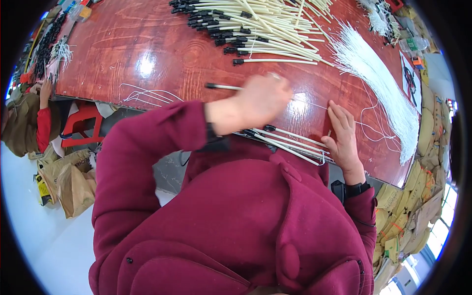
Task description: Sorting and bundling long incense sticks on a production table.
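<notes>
Your left hand (263, 101), blurred, was closed around a thin cream tube with a black plastic end cap (223, 87), held just above the glossy red-brown wooden table (147, 54). Your right hand (343, 135) lay flat, fingers together, pinching nothing, on a fine white wire (366, 125). A small row of finished capped cream tubes (290, 142) lay at the near edge, between your hands.

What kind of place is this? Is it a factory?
Probably a small assembly workshop. A red wooden table holds a big pile of cream tubes with black ends and a bundle of thin white wires. Brown paper sacks sit on the floor.
</notes>
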Action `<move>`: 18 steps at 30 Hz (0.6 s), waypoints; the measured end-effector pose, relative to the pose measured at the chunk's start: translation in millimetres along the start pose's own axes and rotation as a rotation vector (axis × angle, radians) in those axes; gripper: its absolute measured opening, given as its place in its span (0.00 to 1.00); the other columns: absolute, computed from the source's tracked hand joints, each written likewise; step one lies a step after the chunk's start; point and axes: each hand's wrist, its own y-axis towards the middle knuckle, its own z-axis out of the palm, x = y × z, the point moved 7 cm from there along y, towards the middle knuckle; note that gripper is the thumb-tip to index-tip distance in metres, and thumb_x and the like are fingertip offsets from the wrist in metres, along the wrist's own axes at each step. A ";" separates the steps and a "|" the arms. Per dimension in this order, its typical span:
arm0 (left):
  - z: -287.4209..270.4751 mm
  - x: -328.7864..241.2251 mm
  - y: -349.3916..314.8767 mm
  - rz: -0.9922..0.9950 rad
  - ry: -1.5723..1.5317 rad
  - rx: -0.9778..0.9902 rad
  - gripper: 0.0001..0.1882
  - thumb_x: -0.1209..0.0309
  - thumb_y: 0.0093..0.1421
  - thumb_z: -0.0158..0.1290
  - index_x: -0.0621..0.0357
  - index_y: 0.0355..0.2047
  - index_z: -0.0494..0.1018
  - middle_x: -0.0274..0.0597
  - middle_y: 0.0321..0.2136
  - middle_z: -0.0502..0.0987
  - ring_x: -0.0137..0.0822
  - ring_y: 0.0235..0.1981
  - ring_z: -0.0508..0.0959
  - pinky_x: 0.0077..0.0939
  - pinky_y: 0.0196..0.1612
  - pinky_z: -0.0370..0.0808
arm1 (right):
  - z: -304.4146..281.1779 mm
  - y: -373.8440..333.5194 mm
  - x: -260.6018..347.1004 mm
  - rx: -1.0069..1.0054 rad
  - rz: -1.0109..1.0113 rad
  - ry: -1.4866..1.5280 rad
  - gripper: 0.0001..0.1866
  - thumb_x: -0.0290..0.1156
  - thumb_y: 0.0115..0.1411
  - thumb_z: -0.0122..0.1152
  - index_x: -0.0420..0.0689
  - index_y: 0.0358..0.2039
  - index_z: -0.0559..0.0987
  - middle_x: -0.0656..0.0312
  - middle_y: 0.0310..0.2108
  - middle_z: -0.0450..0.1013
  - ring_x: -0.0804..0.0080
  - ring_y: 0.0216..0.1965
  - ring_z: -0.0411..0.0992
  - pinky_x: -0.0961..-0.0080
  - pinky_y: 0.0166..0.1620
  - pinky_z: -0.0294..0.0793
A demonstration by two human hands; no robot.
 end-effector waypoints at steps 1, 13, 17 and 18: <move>6.8 -20.1 14.9 0.060 -0.010 0.002 0.05 0.71 0.57 0.54 0.56 0.33 0.76 0.43 0.34 0.78 0.42 0.38 0.80 0.39 0.34 0.80 | -1.3 4.8 11.6 -0.006 -0.041 -0.004 0.43 0.60 0.63 0.56 0.36 0.66 0.69 0.52 0.70 0.62 0.50 0.67 0.60 0.58 0.69 0.57; -57.2 33.5 -49.4 -0.224 -0.075 -0.366 0.09 0.66 0.58 0.60 0.56 0.34 0.76 0.42 0.32 0.78 0.43 0.34 0.80 0.37 0.35 0.77 | -20.4 16.6 2.3 -0.157 -0.024 -0.011 0.34 0.45 0.61 0.64 0.39 0.63 0.71 0.52 0.65 0.66 0.49 0.63 0.63 0.56 0.65 0.61; -44.8 81.2 -75.0 -0.587 -0.281 -0.292 0.17 0.60 0.58 0.65 0.60 0.36 0.75 0.46 0.32 0.78 0.47 0.33 0.80 0.39 0.34 0.76 | -11.0 45.2 25.6 -0.135 -0.124 0.007 0.25 0.33 0.57 0.68 0.41 0.55 0.76 0.55 0.58 0.71 0.52 0.57 0.67 0.58 0.61 0.65; -37.5 88.8 -79.5 -0.687 -0.360 -0.224 0.19 0.58 0.57 0.66 0.61 0.35 0.75 0.47 0.33 0.79 0.48 0.34 0.80 0.39 0.35 0.76 | -7.7 50.3 29.2 -0.131 -0.158 0.018 0.22 0.29 0.55 0.68 0.41 0.51 0.77 0.56 0.55 0.72 0.54 0.55 0.68 0.60 0.59 0.66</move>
